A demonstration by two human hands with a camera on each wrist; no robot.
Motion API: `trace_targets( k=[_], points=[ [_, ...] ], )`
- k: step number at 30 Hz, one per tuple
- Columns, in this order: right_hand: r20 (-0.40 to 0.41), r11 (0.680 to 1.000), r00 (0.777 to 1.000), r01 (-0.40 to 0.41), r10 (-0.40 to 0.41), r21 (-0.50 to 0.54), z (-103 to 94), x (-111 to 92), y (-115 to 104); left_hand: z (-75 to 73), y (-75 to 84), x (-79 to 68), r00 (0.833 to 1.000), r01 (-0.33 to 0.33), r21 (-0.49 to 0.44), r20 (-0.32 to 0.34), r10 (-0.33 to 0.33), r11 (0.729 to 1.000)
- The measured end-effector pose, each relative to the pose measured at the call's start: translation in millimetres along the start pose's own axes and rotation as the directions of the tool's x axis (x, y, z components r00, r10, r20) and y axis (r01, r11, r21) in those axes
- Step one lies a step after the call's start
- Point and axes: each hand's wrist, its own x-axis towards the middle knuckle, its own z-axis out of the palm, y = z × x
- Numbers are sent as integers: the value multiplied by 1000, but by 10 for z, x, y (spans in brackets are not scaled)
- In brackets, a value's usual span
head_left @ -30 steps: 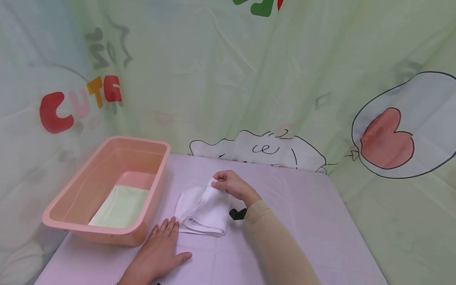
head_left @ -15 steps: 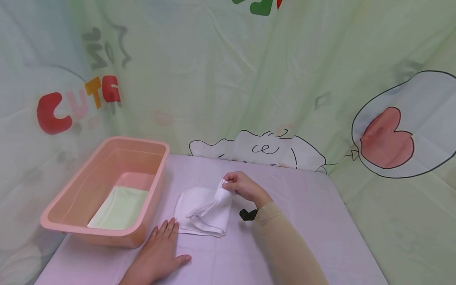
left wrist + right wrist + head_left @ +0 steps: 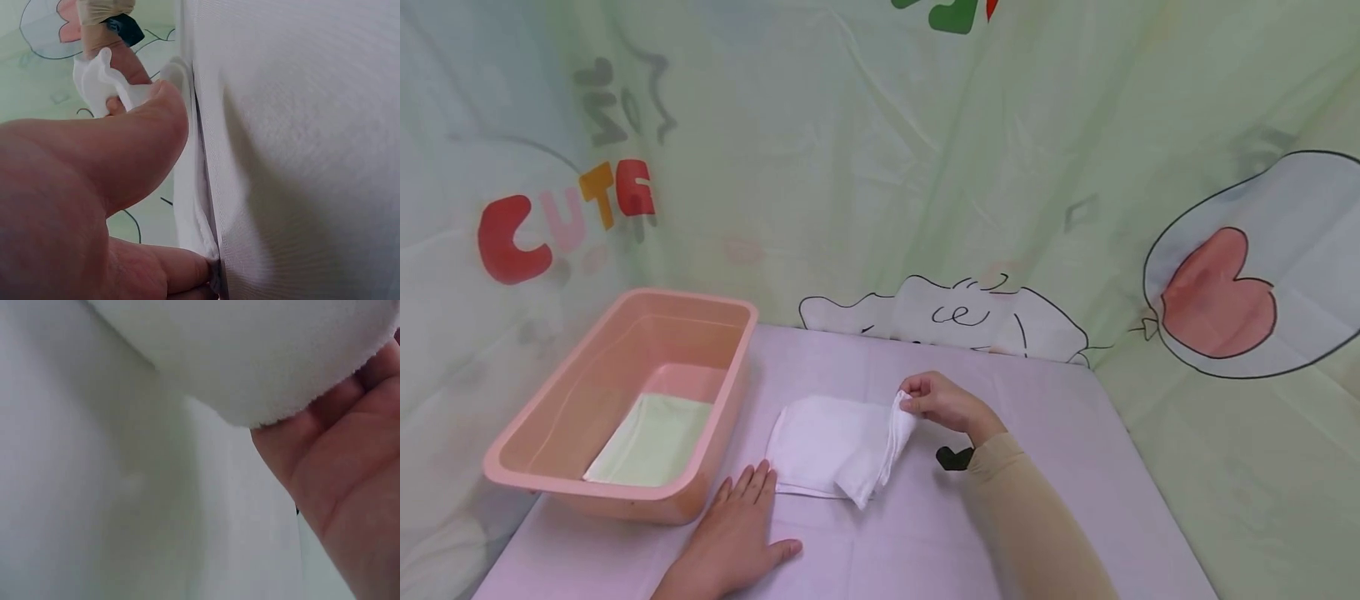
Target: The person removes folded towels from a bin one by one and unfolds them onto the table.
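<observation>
A white towel (image 3: 820,437) lies folded on the table, its right-hand layer lifted and hanging in a loose fold. My right hand (image 3: 951,406) pinches the raised edge between thumb and fingers. In the right wrist view, the raised part of the towel (image 3: 269,356) spreads across the top, partly covering the fingers. My left hand (image 3: 730,529) lies flat on the table, fingers extended, with its fingertips at the towel's near left corner. The left wrist view has the left thumb (image 3: 156,125) held apart from the fingers, the towel's edge beyond it.
To the left stands a pink plastic basin (image 3: 610,502) with a pale green folded cloth (image 3: 651,437) on its bottom. A printed curtain (image 3: 880,167) surrounds the table (image 3: 1060,467) at the back and both sides. A dark strap (image 3: 955,458) sits at the right wrist.
My right hand has moved right and slightly toward me, drawing the towel's upper layer over to the right. The left hand has stayed in place.
</observation>
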Motion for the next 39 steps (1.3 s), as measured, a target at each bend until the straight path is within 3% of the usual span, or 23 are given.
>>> trace_targets(
  k=[12,24,32,39],
  points=[
    [40,998,999,26,-29,65,-295,-244,206,8,11,-5,1000,-8,-5,15,8,1000],
    [-16,993,999,41,-40,107,-533,-401,486,-5,1,-3,1000,-6,-4,15,6,1000],
    [-96,994,993,-52,61,95,-594,-445,562,28,-22,9,1000,-2,0,18,2,1000],
    [-80,994,995,-45,53,99,-608,-451,564,5,-22,4,1000,-13,2,11,13,1000]
  ],
)
